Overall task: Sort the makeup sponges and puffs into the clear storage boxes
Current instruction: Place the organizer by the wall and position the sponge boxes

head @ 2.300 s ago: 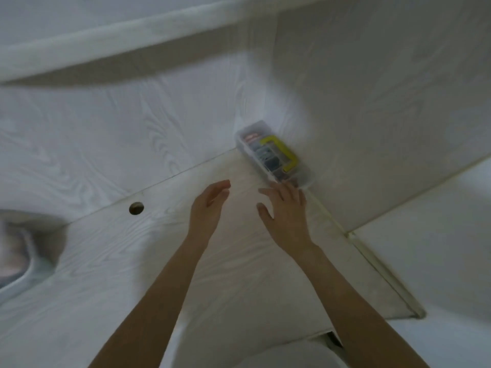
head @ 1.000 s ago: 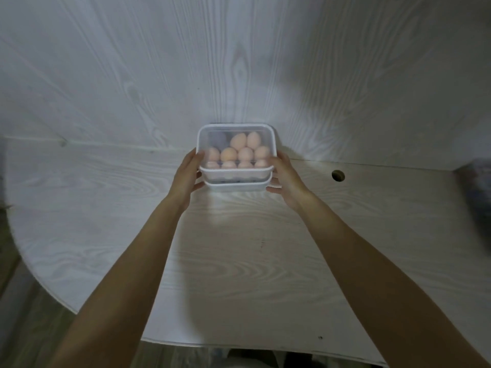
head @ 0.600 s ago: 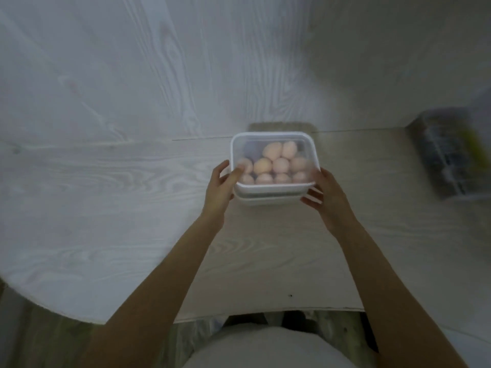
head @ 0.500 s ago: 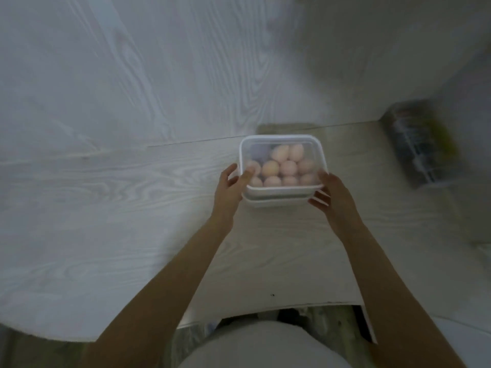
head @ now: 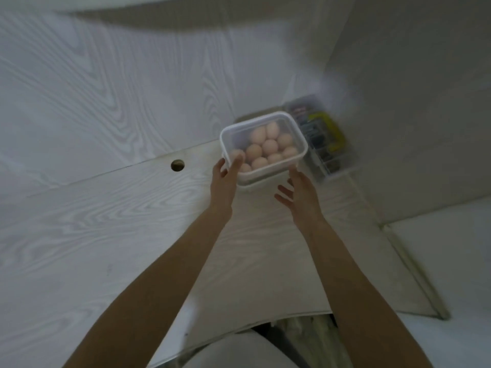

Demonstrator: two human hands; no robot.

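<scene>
- The box (head: 263, 148), clear and lidded, holds peach egg-shaped sponges (head: 268, 146) and sits on the desk (head: 106, 235) by the back wall.
- The left hand (head: 224, 181) grips its left side, thumb lying on the lid.
- The right hand (head: 301, 193) is released, fingers spread, just by its right corner.
- A blurred organizer (head: 322, 136) stands just right of the box.

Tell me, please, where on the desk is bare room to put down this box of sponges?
Bare desk lies left of the left hand, between the cable hole and the near edge, and between both forearms. It is crowded at the far right corner: the clear box of sponges sits close beside the organizer box by the wall; the right hand is there.
</scene>
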